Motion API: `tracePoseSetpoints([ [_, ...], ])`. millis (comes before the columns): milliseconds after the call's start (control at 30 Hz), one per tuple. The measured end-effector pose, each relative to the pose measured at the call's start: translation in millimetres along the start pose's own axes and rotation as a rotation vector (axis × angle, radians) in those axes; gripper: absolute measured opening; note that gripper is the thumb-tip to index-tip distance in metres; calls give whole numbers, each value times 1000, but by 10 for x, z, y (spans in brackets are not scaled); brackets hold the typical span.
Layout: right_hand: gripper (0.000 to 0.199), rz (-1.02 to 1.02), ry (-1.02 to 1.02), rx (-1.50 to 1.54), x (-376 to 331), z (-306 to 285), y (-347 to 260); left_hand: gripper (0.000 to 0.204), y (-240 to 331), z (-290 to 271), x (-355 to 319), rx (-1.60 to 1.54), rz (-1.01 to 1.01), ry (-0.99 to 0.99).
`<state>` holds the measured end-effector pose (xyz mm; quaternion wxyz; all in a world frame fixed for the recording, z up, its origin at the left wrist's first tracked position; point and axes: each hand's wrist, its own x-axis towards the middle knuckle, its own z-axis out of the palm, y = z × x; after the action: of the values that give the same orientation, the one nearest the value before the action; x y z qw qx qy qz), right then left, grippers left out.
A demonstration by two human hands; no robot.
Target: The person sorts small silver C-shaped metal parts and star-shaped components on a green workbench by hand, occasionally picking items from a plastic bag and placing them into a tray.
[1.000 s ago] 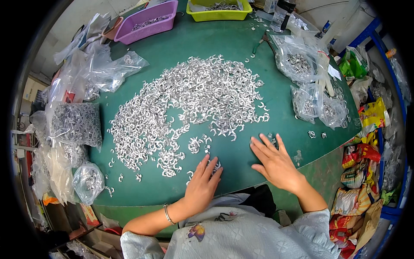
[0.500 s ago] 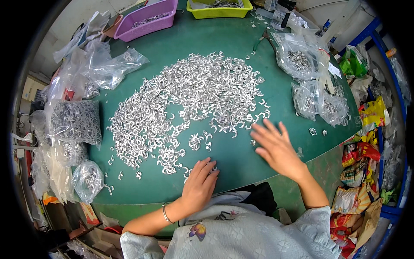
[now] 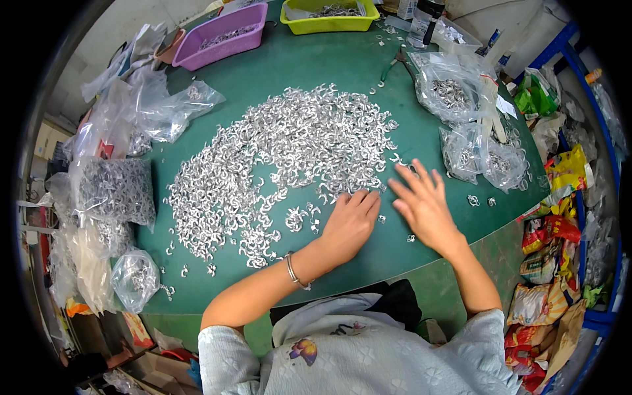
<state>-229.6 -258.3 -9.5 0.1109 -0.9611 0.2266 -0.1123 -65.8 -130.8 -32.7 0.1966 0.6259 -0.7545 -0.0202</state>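
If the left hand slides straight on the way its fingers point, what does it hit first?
Probably the near edge of the heap of small silver metal pieces: the left hand lies flat on the green table, fingers pointing up-right, with loose pieces just ahead of the fingertips.

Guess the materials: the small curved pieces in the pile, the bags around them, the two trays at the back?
Curved pieces: likely bright metal, going by the silvery glints. Bags: thin clear plastic film, crinkled and see-through. Purple tray and yellow-green tray: probably moulded plastic, with uniform opaque colour.

Heap of small silvery metal hooks (image 3: 289,164)
Curved pieces lie spread loosely and widely across the green table (image 3: 368,72).
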Motion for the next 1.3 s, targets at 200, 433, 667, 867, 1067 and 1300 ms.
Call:
tracePoseSetpoints([
  [200,45,-28,-258,21,-208,-209,-187,41,-77,-163,-311,173,23,-36],
  [433,48,-100,-184,-22,-114,-138,-159,45,71,-140,-254,103,100,-90],
  [667,45,-43,-231,97,-133,-248,-135,48,-39,-172,-441,154,-18,-123],
  [867,41,-90,-60,-1,100,108,-217,48,-49,-186,-415,138,-37,-107],
  [1067,39,-83,-137,16,-132,-92,-237,46,-93,-200,-482,97,-47,-82],
  [1300,39,-27,-191,75,-235,-210,-136,48,-28,-147,-271,-26,-15,-7],
])
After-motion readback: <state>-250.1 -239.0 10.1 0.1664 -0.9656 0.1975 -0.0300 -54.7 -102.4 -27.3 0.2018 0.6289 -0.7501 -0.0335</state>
